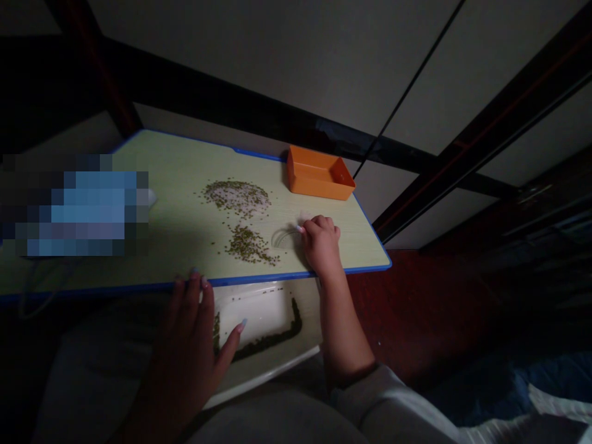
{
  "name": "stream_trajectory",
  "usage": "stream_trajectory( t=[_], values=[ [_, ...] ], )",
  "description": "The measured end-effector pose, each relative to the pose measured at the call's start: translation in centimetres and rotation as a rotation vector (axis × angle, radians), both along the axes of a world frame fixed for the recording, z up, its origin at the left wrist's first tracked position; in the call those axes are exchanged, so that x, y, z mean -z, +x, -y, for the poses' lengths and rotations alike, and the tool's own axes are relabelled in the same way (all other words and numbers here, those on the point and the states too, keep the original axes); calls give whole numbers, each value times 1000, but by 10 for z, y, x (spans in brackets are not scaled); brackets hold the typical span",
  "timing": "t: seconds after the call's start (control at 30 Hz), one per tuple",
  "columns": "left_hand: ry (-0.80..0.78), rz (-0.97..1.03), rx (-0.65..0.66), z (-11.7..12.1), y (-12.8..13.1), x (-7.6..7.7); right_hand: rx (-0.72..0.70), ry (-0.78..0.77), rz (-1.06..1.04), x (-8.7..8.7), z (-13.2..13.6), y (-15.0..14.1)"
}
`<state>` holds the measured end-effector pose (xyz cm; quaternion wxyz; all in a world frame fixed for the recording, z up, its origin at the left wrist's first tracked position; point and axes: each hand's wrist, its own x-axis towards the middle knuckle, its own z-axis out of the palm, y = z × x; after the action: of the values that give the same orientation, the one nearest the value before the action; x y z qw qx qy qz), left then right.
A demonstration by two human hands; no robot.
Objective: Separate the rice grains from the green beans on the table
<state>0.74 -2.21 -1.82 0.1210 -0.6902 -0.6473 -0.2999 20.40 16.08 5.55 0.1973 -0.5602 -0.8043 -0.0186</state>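
My right hand (321, 240) is over the right part of the small table, its fingers curled round a clear, see-through thing with a curved rim (283, 234); its full shape is hidden by the hand. Left of it lies a loose pile of small green beans (247, 243). Behind that is a larger pile of green beans mixed with whitish grains (238, 196). My left hand (194, 327) is spread open, fingertips at the table's front edge. Beneath it a white tray (266, 376) rests by my lap, with green beans (272, 339) gathered along its inner edges.
An orange rectangular box (321, 176) stands at the table's back right corner. On the left is a blurred-out bluish patch (92, 203), with a thin cable (46, 296) hanging below. The pale table (180, 160) has a blue rim. Cabinet panels (277, 61) rise behind it.
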Motion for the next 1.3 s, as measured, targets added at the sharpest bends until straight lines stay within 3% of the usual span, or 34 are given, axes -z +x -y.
stream_trajectory(
  t=[0.3, 0.67, 0.9, 1.3],
  values=[
    [0, -36, -26, 0, 1, -1, -69, -13, -66, 1, 11, 5],
    [-78, -49, -100, 2, 5, -4, 142, 12, -34, -2, 20, 23],
    [-13, -41, -36, 0, 1, 0, 8, -70, 44, -9, 31, 22],
    [0, -67, -27, 0, 0, 0, -25, -93, 23, -2, 27, 26]
  ],
)
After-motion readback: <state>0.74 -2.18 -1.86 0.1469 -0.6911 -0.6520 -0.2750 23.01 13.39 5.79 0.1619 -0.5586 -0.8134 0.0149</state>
